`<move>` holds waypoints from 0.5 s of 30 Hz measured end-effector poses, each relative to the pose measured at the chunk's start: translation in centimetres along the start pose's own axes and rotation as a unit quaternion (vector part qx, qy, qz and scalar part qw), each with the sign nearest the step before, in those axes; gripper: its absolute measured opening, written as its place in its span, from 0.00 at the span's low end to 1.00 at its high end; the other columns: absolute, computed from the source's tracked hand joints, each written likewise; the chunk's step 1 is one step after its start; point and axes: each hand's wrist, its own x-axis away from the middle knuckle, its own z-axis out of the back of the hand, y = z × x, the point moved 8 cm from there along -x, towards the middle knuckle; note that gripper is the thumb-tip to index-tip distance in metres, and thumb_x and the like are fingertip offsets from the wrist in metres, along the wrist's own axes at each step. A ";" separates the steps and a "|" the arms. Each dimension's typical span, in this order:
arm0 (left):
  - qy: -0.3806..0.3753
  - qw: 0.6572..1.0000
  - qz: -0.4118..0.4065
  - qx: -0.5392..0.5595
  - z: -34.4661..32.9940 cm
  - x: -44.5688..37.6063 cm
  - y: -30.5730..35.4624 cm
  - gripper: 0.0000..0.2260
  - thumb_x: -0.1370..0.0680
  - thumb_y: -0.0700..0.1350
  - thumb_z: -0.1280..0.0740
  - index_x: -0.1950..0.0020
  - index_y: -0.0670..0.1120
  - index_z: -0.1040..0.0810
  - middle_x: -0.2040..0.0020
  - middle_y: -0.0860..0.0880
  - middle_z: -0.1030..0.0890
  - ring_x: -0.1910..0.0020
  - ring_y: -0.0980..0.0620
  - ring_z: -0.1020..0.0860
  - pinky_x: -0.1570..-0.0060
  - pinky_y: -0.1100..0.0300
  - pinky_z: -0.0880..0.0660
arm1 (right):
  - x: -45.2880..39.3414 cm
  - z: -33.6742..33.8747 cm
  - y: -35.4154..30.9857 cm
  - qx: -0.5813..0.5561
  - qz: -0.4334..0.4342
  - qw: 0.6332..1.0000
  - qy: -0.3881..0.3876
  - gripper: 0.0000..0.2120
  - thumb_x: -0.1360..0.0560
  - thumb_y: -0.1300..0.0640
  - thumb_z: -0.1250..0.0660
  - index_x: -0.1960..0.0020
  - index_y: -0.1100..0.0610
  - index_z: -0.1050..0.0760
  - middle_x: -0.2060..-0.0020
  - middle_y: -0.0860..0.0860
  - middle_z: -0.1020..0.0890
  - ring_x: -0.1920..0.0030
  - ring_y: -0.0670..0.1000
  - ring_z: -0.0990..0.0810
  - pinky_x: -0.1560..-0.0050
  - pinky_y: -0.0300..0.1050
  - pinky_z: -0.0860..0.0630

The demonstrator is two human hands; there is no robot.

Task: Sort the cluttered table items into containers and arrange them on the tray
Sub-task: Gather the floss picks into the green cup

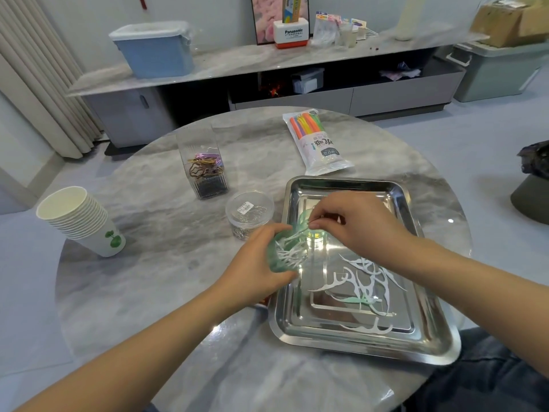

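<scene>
Gripping green cup (282, 257) in left hand (255, 263); right hand (353, 224) pinching floss pick (300, 230).

"panasonic" stands on the white-and-orange box (292, 33) on the sideboard (237, 59); other labels are unreadable.

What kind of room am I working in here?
Most likely a home living room. A round marble table stands before a long low cabinet along the wall, with curtains at the left. Storage bins and a cardboard box suggest a lived-in place, not a lab.
</scene>
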 end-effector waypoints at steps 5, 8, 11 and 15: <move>-0.018 1.000 -0.019 -0.004 -0.7 0.2 0.4 0.31 0.34 0.45 0.23 0.34 0.53 0.31 0.40 0.55 0.27 0.41 0.63 0.30 0.41 0.73 0.35 | 0.4 -1.7 -1.2 0.066 0.072 0.995 -0.015 0.06 0.33 0.56 0.31 0.63 0.58 0.18 0.69 0.50 0.20 0.66 0.48 0.24 0.63 0.37 0.29; -0.026 0.999 -0.028 -0.004 -0.9 0.2 0.7 0.31 0.34 0.43 0.23 0.34 0.52 0.31 0.41 0.55 0.27 0.44 0.66 0.32 0.44 0.78 0.37 | 0.6 -3.0 -1.6 0.056 0.085 0.992 -0.069 0.07 0.29 0.55 0.31 0.56 0.57 0.17 0.65 0.51 0.20 0.62 0.51 0.23 0.61 0.38 0.32; -0.022 1.000 -0.018 0.012 -0.9 0.2 0.6 0.33 0.34 0.44 0.23 0.33 0.55 0.33 0.40 0.56 0.27 0.43 0.67 0.31 0.44 0.78 0.37 | 0.5 -3.2 -0.9 0.032 0.058 0.993 -0.099 0.11 0.25 0.52 0.33 0.45 0.53 0.19 0.58 0.51 0.21 0.57 0.48 0.27 0.55 0.39 0.33; -0.009 0.999 -0.002 0.049 -0.6 0.1 0.2 0.30 0.35 0.44 0.23 0.38 0.59 0.31 0.42 0.56 0.25 0.43 0.63 0.27 0.44 0.69 0.31 | 1.0 -2.9 -1.3 0.049 0.086 0.992 -0.077 0.16 0.26 0.47 0.40 0.48 0.52 0.17 0.59 0.48 0.19 0.57 0.52 0.22 0.56 0.46 0.25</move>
